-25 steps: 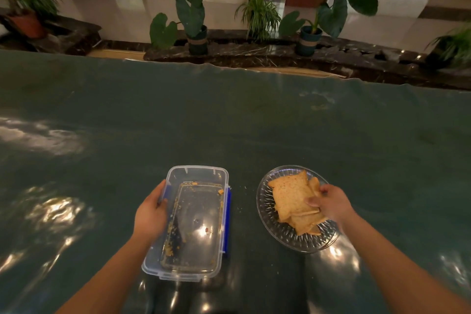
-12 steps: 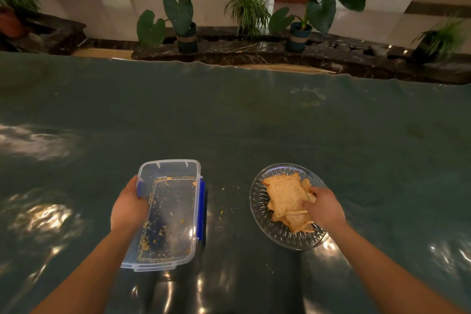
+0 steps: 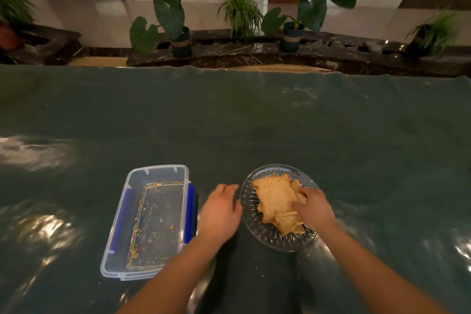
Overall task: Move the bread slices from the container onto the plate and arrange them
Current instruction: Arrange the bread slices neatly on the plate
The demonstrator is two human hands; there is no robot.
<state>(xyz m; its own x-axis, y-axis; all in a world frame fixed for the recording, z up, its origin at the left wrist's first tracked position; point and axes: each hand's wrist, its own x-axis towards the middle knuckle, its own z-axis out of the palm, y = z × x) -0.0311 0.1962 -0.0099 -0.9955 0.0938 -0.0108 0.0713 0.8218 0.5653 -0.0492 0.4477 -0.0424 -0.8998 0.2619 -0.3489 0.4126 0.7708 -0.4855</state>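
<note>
Bread slices (image 3: pixel 274 197) lie heaped on the clear glass plate (image 3: pixel 254 224), which sits on the green bench (image 3: pixel 254 122) to the right of the container (image 3: pixel 150 219). From my view the top slice runs its long axis from the plate's far-left edge toward the near-right, with smaller pieces poking out beneath it at the near side. My right hand (image 3: pixel 314 209) rests on the right part of the heap, fingers curled onto the slices; whether it pinches one or only presses on it I cannot tell. My left hand (image 3: pixel 220 214) hovers loose and unclenched between container and plate, grasping nothing, fingertips close to the plate's left rim. The container lies with its long axis running away from me, tilted slightly rightward at the far end, holding only crumbs, blue clips along both long sides.
</note>
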